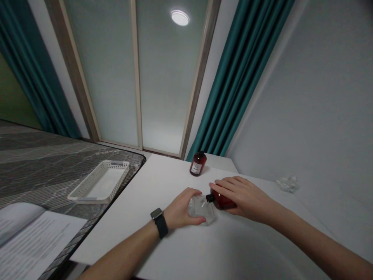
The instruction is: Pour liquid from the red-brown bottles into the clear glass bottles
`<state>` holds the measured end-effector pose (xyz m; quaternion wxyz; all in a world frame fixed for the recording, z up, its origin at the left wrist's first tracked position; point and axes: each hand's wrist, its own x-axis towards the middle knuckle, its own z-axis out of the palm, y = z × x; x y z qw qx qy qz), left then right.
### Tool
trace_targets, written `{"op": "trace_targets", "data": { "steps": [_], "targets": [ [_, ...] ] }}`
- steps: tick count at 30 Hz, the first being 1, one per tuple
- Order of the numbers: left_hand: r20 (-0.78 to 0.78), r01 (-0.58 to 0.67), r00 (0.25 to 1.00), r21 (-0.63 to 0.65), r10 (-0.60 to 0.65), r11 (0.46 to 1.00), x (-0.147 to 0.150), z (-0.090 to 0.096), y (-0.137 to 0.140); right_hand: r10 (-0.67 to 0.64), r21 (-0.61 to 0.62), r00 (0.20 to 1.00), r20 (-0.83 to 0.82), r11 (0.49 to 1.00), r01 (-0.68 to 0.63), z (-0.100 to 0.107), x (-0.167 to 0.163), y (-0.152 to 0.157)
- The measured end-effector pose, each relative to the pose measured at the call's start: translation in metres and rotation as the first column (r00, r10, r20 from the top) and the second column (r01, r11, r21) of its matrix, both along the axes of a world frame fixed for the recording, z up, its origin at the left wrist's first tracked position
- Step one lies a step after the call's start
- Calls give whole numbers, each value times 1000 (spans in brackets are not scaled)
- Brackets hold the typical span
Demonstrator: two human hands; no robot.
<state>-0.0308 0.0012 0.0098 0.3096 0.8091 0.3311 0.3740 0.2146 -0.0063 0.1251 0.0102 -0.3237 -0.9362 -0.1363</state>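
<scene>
My left hand wraps around a clear, square-looking container that rests on the white table. In my right hand is a reddish-brown bottle, tipped on its side with its black neck pointing left. That neck sits at the mouth of the clear container; whether they touch I cannot tell. Farther back on the table stands a second brown bottle, upright, with a black cap and a white label. A dark watch is on my left wrist.
A white plastic basket lies on the dark patterned surface to the left, near an open book. Crumpled clear plastic is by the wall at right. Teal curtains and frosted glass doors stand behind.
</scene>
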Motion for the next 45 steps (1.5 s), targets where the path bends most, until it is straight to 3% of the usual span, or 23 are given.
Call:
{"op": "trace_targets", "data": {
  "steps": [45],
  "targets": [
    [-16, 5, 1000, -4, -5, 1000, 0, 0, 0, -3, 7, 999, 42, 1000, 3, 5, -4, -1]
  ]
}}
